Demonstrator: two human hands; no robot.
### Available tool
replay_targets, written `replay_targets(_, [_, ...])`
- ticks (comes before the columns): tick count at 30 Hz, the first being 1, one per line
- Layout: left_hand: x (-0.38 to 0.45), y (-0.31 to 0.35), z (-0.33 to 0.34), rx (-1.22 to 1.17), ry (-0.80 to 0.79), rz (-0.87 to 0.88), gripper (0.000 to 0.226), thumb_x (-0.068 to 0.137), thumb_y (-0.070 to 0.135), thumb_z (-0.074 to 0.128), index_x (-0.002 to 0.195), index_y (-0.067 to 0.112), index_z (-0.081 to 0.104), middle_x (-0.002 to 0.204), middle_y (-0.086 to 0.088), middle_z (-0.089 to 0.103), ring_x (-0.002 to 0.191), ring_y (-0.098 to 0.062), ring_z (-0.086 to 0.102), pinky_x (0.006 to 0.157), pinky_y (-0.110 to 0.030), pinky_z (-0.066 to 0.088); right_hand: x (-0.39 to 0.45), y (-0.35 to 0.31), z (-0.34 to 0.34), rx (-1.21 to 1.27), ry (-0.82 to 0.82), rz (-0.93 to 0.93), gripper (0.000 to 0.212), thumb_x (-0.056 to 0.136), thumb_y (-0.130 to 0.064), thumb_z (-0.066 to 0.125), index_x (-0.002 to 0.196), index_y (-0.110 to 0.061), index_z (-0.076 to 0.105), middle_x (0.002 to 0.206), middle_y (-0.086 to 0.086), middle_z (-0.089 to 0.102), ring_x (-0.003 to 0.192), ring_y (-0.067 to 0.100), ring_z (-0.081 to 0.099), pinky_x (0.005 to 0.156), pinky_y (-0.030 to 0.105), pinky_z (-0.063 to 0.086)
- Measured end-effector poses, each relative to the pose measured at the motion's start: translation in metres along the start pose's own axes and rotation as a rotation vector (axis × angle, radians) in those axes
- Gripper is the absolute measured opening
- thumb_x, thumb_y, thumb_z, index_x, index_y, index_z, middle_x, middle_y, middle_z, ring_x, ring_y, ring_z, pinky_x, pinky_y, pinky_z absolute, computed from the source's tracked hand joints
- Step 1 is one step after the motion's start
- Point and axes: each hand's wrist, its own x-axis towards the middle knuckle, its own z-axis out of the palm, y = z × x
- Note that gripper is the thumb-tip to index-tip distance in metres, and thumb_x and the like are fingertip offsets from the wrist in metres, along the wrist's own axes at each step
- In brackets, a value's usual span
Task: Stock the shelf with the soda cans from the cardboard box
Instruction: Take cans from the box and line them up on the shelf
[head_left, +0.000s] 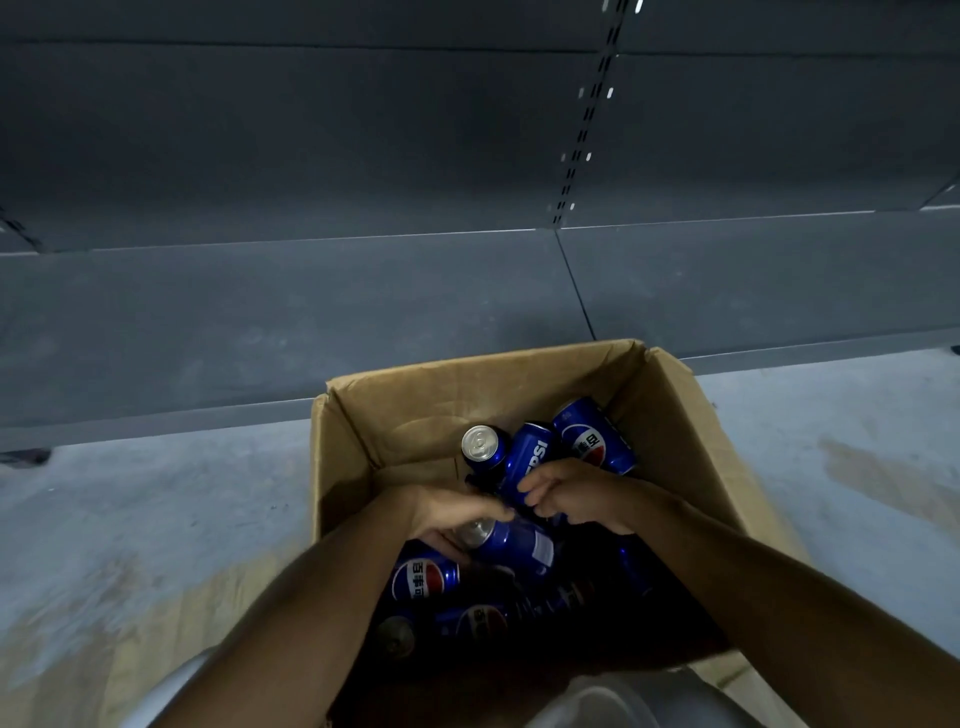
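While both hands are down inside the box (670, 415), no can has reached the shelf (311, 306) as far as the view shows: the grey boards beyond the hands carry nothing visible, so the stocking looks barely begun, with the whole load left to move.

The left hand (447, 514) curls over the silver top of a lying can (519, 545), fingers wrapped round its end, which reads as a grasp. The right hand (576, 499) has its fingers bent against the lower end of a tilted can (530, 457) just beyond it; they seem to pinch it, though the far side of that grip is hidden.

Other cans lie jumbled around the hands. One stands upright (483, 447) just beyond the left hand, one lies logo-up (595, 436) beyond the right hand, one (423, 574) sits just nearer than the left hand, and more sit in shadow under the forearms, too dark to count.

Box and cans are on the floor (156, 509), the shelf just beyond the box's far wall.
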Motion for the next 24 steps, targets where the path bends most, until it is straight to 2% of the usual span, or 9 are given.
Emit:
replay_targets(3, [-0.019,0.007,-0.011,-0.061,0.067,-0.010,0.046,0.088,0.056,0.053,0.116,0.019,0.055,0.095,-0.003,0.063,0.080,-0.013,0.064,0.069,-0.019,0.055,-0.014,-0.010,-0.004,-0.007,-0.013,-0.015,0.047,0.088,0.005,0.055,0.132,-0.009,0.050,0.130,0.008,0.056,0.111,0.018,0.053,0.081,0.025,0.042])
replay_targets(6, [-0.038,0.018,-0.019,-0.074,0.116,0.005,0.044,0.089,0.061,0.046,0.104,0.021,0.056,0.089,-0.001,0.063,0.079,-0.011,0.064,0.085,-0.024,0.053,-0.030,-0.024,-0.010,-0.001,0.011,-0.048,0.051,0.082,0.010,0.059,0.129,-0.007,0.052,0.128,0.010,0.057,0.119,0.021,0.052,0.093,0.028,0.042])
replay_targets(10, [-0.077,0.038,-0.024,-0.116,0.197,0.033,0.048,0.083,0.069,0.047,0.099,0.025,0.055,0.090,-0.002,0.067,0.069,-0.009,0.065,0.072,-0.018,0.054,-0.058,-0.048,-0.020,-0.005,0.047,-0.081,0.061,0.075,0.011,0.066,0.131,-0.009,0.052,0.129,0.004,0.056,0.122,0.017,0.050,0.095,0.025,0.040])
replay_targets(13, [-0.112,0.055,-0.027,-0.181,0.235,0.057,0.048,0.080,0.071,0.051,0.100,0.027,0.057,0.096,-0.003,0.068,0.072,-0.011,0.066,0.079,-0.023,0.056,-0.088,-0.070,-0.029,0.040,0.058,-0.107,0.066,0.073,0.014,0.066,0.134,-0.006,0.049,0.131,0.008,0.057,0.116,0.018,0.053,0.092,0.024,0.042])
replay_targets(14, [-0.126,0.063,-0.028,-0.198,0.246,0.062,0.049,0.079,0.071,0.051,0.101,0.028,0.057,0.099,-0.003,0.068,0.073,-0.012,0.066,0.077,-0.023,0.056,-0.100,-0.078,-0.033,0.057,0.056,-0.117,0.066,0.073,0.015,0.066,0.134,-0.005,0.049,0.130,0.009,0.058,0.115,0.019,0.054,0.093,0.025,0.043])
replay_targets(17, [-0.179,0.091,-0.030,-0.204,0.254,0.067,0.048,0.081,0.071,0.047,0.100,0.029,0.059,0.095,0.003,0.069,0.070,-0.009,0.065,0.059,-0.017,0.049,-0.140,-0.104,-0.046,0.082,0.034,-0.134,0.061,0.072,0.016,0.065,0.129,-0.003,0.052,0.124,0.007,0.062,0.114,0.020,0.058,0.100,0.032,0.045])
replay_targets(20, [-0.232,0.118,-0.033,-0.210,0.275,0.059,0.052,0.080,0.072,0.047,0.098,0.025,0.061,0.088,0.004,0.069,0.066,-0.007,0.063,0.056,-0.017,0.045,-0.188,-0.137,-0.059,0.063,0.000,-0.161,0.063,0.069,0.009,0.068,0.128,-0.007,0.054,0.120,0.005,0.065,0.112,0.022,0.060,0.103,0.043,0.044])
replay_targets(22, [-0.266,0.137,-0.037,-0.229,0.318,0.057,0.051,0.079,0.073,0.047,0.091,0.025,0.060,0.077,0.005,0.068,0.058,-0.006,0.062,0.055,-0.017,0.043,-0.222,-0.159,-0.068,0.025,-0.007,-0.193,0.070,0.059,-0.008,0.076,0.126,-0.013,0.056,0.118,0.002,0.066,0.111,0.021,0.062,0.101,0.045,0.045])
replay_targets(24, [-0.295,0.151,-0.038,-0.213,0.323,0.066,0.053,0.080,0.073,0.044,0.089,0.023,0.060,0.056,0.009,0.065,0.045,-0.001,0.056,0.052,-0.018,0.039,-0.245,-0.172,-0.076,0.045,-0.024,-0.217,0.085,0.046,-0.024,0.080,0.127,-0.017,0.055,0.119,0.000,0.066,0.110,0.019,0.062,0.101,0.046,0.046])
